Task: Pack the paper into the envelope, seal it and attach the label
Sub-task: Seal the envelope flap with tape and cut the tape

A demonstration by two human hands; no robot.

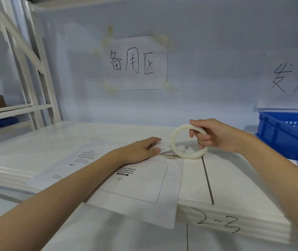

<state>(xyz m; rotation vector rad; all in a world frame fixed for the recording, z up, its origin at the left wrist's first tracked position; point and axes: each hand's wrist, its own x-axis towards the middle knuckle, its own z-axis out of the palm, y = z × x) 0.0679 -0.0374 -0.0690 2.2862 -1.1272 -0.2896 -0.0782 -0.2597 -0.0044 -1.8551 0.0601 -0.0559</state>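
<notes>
A white envelope (141, 189) lies flat on the white shelf, its printed waybill box facing up and its near corner hanging over the front edge. My left hand (141, 149) presses flat on the envelope's far edge, fingertips on a strip of tape. My right hand (215, 134) grips a white tape roll (188, 142) standing on edge just right of the left hand, fingers through its hole. A short length of tape runs from the roll to under my left fingers. No paper or separate label can be seen.
A blue plastic crate (289, 136) stands at the right on the shelf (235, 178). Handwritten paper signs (137, 64) hang on the back wall. A white rack frame (28, 69) rises at the left. The shelf's front edge is marked "2-3".
</notes>
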